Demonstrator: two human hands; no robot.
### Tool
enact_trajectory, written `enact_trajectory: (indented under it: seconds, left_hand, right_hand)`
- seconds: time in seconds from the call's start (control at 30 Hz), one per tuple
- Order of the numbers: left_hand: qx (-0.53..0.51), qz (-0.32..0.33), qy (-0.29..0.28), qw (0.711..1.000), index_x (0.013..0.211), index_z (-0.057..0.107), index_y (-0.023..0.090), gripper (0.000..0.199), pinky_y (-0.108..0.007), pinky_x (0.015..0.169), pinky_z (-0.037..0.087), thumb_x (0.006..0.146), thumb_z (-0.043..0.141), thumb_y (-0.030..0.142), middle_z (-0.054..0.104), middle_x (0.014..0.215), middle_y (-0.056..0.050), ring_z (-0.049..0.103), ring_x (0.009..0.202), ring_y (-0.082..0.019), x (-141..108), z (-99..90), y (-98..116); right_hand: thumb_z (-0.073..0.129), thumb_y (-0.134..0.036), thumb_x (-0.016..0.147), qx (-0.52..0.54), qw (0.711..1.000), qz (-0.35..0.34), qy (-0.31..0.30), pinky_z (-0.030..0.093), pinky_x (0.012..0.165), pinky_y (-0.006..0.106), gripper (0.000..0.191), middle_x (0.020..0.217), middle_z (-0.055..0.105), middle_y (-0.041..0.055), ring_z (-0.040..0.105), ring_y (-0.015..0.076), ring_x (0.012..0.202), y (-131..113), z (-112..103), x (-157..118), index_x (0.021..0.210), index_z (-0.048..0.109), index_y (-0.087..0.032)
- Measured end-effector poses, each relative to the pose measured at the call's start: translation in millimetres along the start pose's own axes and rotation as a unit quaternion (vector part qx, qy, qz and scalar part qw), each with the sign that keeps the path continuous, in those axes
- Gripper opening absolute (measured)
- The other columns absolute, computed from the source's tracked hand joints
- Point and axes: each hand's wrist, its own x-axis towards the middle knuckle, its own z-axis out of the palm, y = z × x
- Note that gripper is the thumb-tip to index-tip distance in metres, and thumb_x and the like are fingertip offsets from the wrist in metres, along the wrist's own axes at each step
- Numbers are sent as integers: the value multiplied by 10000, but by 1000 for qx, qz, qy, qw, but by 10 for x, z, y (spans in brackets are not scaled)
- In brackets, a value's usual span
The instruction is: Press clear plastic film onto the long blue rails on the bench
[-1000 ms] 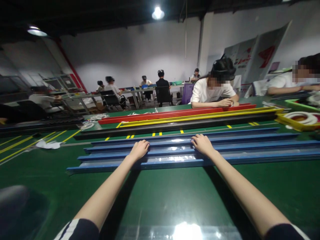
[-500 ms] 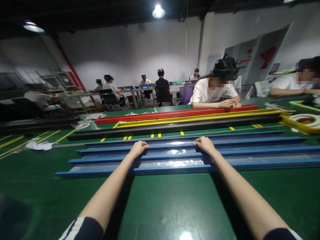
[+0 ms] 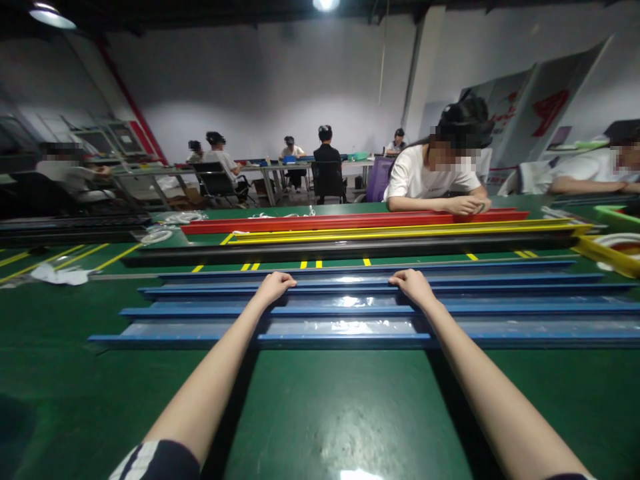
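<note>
On the green desk (image 3: 340, 407), the nearest of the blue rails (image 3: 345, 341) lies short of the left hand (image 3: 275, 287) and right hand (image 3: 414, 287). Farther rails (image 3: 345, 289) sit at their bunched fingers (image 3: 287, 281); whether these pinch an edge, I cannot tell. Beyond lies a black strip (image 3: 360, 251).

Long blue rails (image 3: 350, 311) lie flat on the green desk (image 3: 340, 400), side by side and roughly parallel, running crosswise; straight raised edges flank greyish, glossy troughs with bright glints, and the left ends are staggered, the nearest reaching furthest left
</note>
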Motion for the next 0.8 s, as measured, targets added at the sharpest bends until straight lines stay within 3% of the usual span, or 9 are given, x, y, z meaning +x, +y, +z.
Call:
enact_trajectory:
  seconds: [0.13,0.3,0.57,0.8]
  left_hand:
    - [58,11,55,997,809,691,236,318,-265,680,397,794,432,420,701,833,-32,611,833,-214,-90,55,31]
    - [116,38,70,990,828,687,240,308,-266,699,400,833,414,384,703,893,-36,611,873,-213,-119,70,75]
    - [112,87,99,985,846,673,230,273,-265,771,399,848,427,350,692,932,-25,606,908,-195,-124,80,114]
    - [134,38,89,986,901,632,210,255,-319,825,370,818,504,414,679,985,-54,576,978,-229,-68,100,119]
  right_hand:
    - [511,-430,817,-22,999,-42,-14,399,736,259,270,944,704,35,616,202,921,13,15,17,907,698,-256]
    - [509,-415,820,-32,996,-62,-50,376,712,255,244,934,699,17,611,204,906,30,-7,68,895,680,-257]
    - [420,-326,873,-87,990,-107,14,325,652,270,250,962,674,61,585,200,889,-13,50,32,838,644,-220]
    - [406,-275,878,-77,989,-112,64,283,672,292,237,927,671,55,565,205,908,4,122,95,784,610,-200]
